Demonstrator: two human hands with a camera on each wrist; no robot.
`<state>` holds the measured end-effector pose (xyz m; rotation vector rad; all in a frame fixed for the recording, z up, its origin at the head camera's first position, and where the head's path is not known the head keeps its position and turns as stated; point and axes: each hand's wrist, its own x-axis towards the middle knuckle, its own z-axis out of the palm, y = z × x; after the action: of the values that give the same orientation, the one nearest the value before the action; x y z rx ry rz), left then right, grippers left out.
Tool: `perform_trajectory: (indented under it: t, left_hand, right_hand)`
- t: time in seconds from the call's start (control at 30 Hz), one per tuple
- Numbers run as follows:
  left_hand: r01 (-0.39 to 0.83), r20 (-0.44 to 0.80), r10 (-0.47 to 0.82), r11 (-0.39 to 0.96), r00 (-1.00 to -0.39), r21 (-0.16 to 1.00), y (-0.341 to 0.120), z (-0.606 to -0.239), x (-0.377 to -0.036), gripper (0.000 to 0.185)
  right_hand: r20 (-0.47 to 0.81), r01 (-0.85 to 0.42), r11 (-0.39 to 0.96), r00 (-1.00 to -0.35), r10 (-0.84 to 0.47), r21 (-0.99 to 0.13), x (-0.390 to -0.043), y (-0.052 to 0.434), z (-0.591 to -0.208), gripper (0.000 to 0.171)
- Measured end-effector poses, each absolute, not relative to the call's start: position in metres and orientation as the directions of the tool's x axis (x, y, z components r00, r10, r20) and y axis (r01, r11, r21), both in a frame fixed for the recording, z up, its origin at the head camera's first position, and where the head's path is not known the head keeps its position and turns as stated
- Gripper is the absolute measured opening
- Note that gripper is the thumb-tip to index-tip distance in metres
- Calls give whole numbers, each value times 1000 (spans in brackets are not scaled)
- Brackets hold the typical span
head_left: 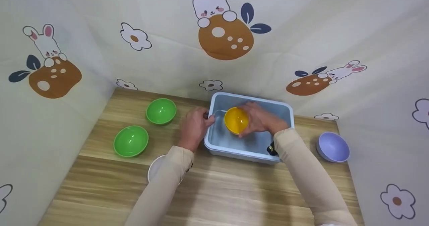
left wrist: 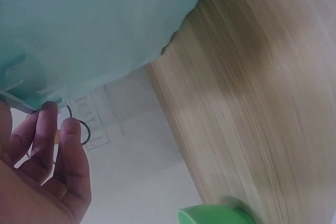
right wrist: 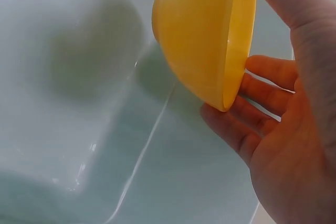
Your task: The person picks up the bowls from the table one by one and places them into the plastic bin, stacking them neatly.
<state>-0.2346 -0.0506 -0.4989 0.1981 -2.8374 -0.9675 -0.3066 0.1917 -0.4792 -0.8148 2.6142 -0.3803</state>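
Observation:
A yellow bowl is held tilted on its side inside a light blue plastic tub with water in it. My right hand grips the bowl, thumb over its upper rim and fingers beneath the lower rim. My left hand holds the tub's left rim, with its fingers curled under the lip of the tub and the thumb on top.
Two green bowls sit on the wooden table left of the tub; the edge of one green bowl shows in the left wrist view. A white bowl lies partly under my left forearm. A purple bowl stands right of the tub. Patterned cloth walls enclose three sides.

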Motion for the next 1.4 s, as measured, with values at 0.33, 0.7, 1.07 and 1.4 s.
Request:
perform_trajectory:
  t: [0.33,0.7,1.07,1.4]
  left_hand:
    - [-85,74,-159,801,-984,592,-50,-502,-236,29]
    - [-64,99,-153,798,-983,599,-49,-501,-236,30]
    - [-71,91,-158,790,-983,609,-50,-500,-237,29]
    - [-94,68,-171,783,-983,615,-50,-501,-236,30]
  right_hand:
    - [-302,-481,803,-753,-584,-352,-303,197,-496,100]
    - [-325,-448,814,-758,-565,-370,-301,197,-507,104]
    - [-316,-484,792,-737,-598,-372,-303,198,-509,104]
    - [-343,-498,785,-712,-613,-369,-303,199,-512,103]
